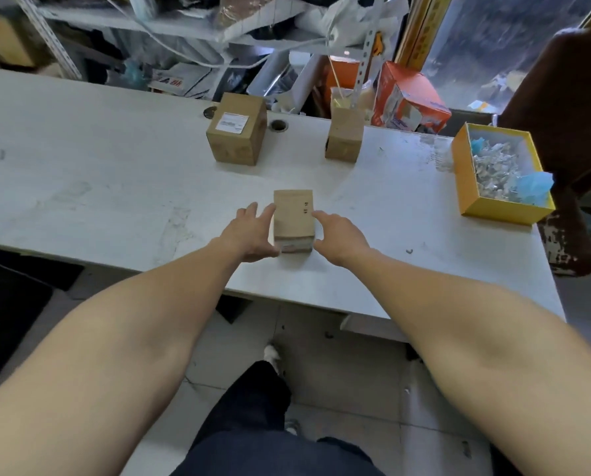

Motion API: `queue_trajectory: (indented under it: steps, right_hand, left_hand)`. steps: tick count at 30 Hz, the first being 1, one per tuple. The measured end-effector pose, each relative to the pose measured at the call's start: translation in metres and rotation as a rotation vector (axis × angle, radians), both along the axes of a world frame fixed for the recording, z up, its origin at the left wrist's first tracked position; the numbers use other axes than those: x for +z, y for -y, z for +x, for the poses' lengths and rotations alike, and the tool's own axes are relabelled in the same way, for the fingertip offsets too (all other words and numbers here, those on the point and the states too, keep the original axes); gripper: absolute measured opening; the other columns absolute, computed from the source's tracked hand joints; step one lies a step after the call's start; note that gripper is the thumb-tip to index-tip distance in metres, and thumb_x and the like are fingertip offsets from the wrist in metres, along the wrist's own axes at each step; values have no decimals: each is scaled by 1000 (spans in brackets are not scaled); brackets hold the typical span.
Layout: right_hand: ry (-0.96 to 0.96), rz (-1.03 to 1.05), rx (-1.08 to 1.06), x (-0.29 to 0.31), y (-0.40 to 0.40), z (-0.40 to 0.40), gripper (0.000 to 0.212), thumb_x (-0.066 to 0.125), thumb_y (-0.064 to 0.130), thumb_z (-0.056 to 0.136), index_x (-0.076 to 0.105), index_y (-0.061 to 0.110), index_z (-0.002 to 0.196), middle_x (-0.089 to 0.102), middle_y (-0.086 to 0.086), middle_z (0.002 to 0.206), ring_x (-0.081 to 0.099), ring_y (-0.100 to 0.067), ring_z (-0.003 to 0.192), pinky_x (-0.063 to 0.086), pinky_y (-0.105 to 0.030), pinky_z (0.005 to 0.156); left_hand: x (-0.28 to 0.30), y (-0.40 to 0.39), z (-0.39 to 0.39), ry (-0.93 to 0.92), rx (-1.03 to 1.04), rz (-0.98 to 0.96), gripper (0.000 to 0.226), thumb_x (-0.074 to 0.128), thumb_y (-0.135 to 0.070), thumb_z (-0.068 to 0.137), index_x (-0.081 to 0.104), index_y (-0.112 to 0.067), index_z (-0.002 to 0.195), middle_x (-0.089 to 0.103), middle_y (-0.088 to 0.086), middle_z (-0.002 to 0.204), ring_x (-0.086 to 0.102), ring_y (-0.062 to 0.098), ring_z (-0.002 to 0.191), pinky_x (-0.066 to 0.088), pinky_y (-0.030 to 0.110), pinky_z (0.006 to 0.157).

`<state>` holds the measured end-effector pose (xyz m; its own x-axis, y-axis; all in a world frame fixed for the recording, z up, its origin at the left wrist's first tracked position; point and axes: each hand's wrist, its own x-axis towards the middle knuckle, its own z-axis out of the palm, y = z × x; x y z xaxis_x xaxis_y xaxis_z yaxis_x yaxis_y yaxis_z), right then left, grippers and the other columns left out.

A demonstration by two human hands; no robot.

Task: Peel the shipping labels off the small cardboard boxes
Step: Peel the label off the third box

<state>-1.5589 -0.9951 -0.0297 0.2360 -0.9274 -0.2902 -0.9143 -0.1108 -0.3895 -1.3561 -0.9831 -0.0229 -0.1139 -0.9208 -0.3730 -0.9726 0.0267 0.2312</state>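
Plain brown cardboard box (293,219) between open left hand (249,235) at 9 o'clock and right hand (338,235) at 3 o'clock, fingers straight.

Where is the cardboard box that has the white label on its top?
In the head view, the labelled box stands at the far side of the white table, left of centre, beside a round cable hole and left of another plain box.

Your white table (81,159) carries three cardboard boxes, near (293,218), far left (237,128) and far right (344,135), plus a yellow box (500,207) at its right edge.
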Motion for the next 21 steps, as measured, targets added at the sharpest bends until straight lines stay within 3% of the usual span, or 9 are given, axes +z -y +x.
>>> queue_trajectory:
  steps: [2,5,7,10,15,18,21]
  right_hand:
    - [7,16,-1,-8,4,11,75,60,30,90,21,33,153,49,-8,132,52,-28,115,49,-38,89]
    - [41,81,-19,-19,17,24,93,69,38,85,7,36,154,43,-8,128,53,-29,106,46,-35,80]
    - [52,84,-8,-27,29,32,93,71,39,84,9,35,153,43,-8,129,53,-29,105,44,-32,77]
    - [74,85,-21,-34,58,44,84,70,35,85,19,31,151,43,-8,138,50,-28,115,42,-31,86]
    - [94,39,-109,-17,119,63,87,69,44,85,19,25,154,35,-7,150,44,-29,128,39,-35,99]
    - [92,-32,-151,-2,161,71,86,68,44,88,19,22,155,32,-10,151,44,-32,127,40,-37,98]
    - [94,-55,-158,12,207,74,88,69,44,86,19,22,155,32,-11,149,46,-34,124,42,-39,97]
  left_hand:
    - [-8,5,1,-15,7,16,106,73,-45,77,3,-29,155,15,17,159,20,35,143,34,46,108]
    - [-22,23,5,20,-15,10,108,71,-55,75,0,-34,154,39,16,145,39,35,129,43,44,94]
    - [-31,39,9,31,-56,19,111,71,-61,73,-2,-35,154,54,11,127,50,32,116,44,40,81]
    - [-38,71,14,-25,-93,29,111,69,-61,76,-3,-29,155,59,7,113,54,28,106,43,37,73]
    - [-25,149,28,-67,-183,-52,103,68,-54,82,0,-25,154,59,12,110,52,30,103,44,38,72]
    - [-5,198,34,-86,-214,-83,103,71,-48,83,2,-23,155,58,17,113,53,33,105,48,42,81]
    - [10,244,31,-76,-205,-117,101,71,-46,83,3,-24,154,59,18,112,54,36,103,47,44,81]
